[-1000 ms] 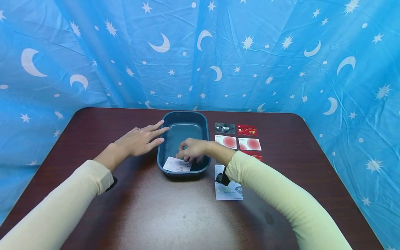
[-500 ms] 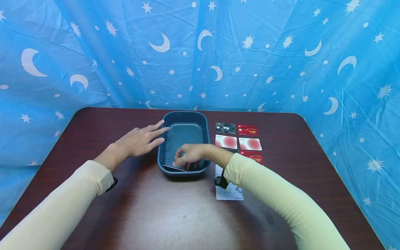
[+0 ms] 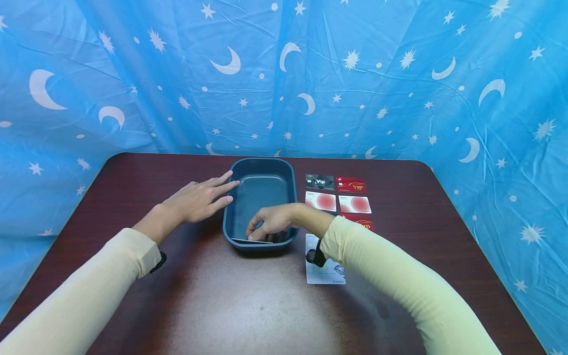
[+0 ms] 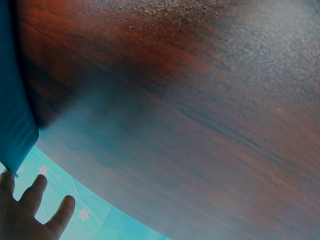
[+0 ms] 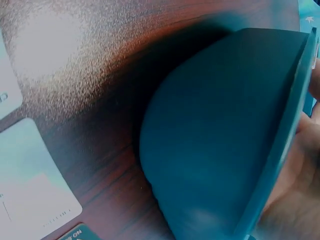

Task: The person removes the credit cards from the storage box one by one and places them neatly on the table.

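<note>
My right hand (image 3: 268, 228) is down inside the dark blue tub (image 3: 262, 170), at its near end, fingers curled onto a pale card (image 3: 253, 241) that lies low against the near wall. Only a thin edge of that card shows over the rim, so I cannot tell whether the fingers pinch it or merely press on it. My left hand (image 3: 199, 198) lies flat with straight fingers, their tips touching the tub's left rim and holding nothing.

To the right of the tub, more cards lie in rows on the desk (image 3: 133, 187): a black VIP card (image 3: 319, 182), a red VIP card (image 3: 351, 185), two white cards with red circles (image 3: 320, 200), and a pale card (image 3: 326, 272) just beside my right wrist.

The risk I judge from here: the card leans at the tub wall, so it could slide or tip under the fingertips, and my right sleeve hangs over the near cards and could drag them out of line. The tub may also shift if the left fingers ease off.

My forearm partly covers a second red card (image 3: 361, 224). The right wrist view shows mostly the tub's outer wall (image 5: 215, 140); the left wrist view, mostly desk surface.
</note>
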Available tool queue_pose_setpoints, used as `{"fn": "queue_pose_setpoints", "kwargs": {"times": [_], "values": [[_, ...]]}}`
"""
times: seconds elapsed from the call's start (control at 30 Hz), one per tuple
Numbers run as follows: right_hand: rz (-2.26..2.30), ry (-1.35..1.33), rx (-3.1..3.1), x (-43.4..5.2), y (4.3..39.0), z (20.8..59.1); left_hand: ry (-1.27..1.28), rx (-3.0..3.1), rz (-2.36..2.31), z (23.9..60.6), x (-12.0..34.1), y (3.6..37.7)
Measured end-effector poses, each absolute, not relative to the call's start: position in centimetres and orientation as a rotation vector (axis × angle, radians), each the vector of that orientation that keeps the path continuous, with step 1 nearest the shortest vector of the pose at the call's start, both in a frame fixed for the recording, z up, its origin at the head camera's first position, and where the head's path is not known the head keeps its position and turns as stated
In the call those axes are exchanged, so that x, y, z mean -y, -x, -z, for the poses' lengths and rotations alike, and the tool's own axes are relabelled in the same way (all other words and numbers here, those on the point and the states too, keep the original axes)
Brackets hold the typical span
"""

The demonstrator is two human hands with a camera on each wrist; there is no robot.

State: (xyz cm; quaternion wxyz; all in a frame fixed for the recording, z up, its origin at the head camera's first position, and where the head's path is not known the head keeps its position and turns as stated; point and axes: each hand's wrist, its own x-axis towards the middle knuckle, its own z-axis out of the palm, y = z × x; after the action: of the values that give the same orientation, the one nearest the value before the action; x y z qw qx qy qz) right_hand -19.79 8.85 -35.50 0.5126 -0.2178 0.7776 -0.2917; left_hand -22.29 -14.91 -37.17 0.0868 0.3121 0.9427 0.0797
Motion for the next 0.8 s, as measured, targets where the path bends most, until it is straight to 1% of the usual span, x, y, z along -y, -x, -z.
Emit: {"fn": "queue_pose_setpoints", "kwargs": {"times": [0.6, 0.8], "values": [[0.625, 0.712, -1.855, -9.6, 19.5, 34.4, -0.937, -2.813, -0.227, 37.2, 14.9, 22.3], [0.730, 0.664, -1.976, -10.0, 19.4, 34.5, -0.934, -2.819, -0.224, 37.2, 14.9, 22.3]]}}
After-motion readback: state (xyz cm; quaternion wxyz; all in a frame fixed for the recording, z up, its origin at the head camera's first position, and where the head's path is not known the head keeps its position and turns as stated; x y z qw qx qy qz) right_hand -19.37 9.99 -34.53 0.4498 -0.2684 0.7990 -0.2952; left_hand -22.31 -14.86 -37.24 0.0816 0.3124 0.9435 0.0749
